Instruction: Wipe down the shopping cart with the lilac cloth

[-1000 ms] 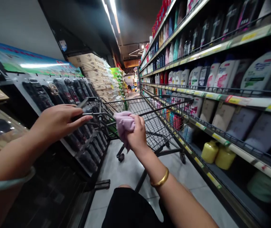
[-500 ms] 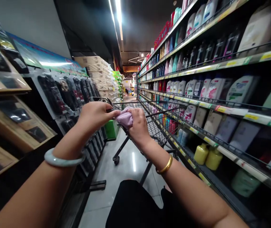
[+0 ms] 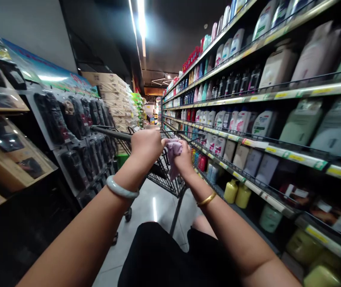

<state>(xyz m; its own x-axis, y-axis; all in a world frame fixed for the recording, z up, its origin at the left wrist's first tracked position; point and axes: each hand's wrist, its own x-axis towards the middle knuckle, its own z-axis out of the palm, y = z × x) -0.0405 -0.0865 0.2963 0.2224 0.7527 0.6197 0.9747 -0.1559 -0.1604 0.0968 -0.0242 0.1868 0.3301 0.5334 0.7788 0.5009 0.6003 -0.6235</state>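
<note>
At the near left, tan boxes [image 3: 23,155] with clear windows stand beside a rack of dark packaged goods [image 3: 71,115], topped by a blue banner [image 3: 50,71]. Farther off, pale cartons [image 3: 110,95] are stacked high. Grey tiled floor [image 3: 143,201] runs down the aisle, catching a streak of light, and a black wire shopping cart [image 3: 178,188] stands on it in front of the person. Along the right, shelves [image 3: 292,155] carry rows of bottles, with two yellow bottles [image 3: 236,193] low down.

The left arm, wearing a pale bangle [image 3: 121,189], reaches forward from the near left; its hand [image 3: 146,144] is bent over the cart's handle [image 3: 110,132], fingers curled, thumb side towards the right hand [image 3: 185,160]. That one, above a gold bangle [image 3: 207,199], is closed around a bunched lilac cloth [image 3: 174,153], which sits between the two hands, its loose end hanging down in front of the cart.

The left fingertips are hidden, so whether they grip handle or cloth cannot be told. Both forearms are cut off at the bottom edge, and the far-right shelf ends are dark and blurred.
</note>
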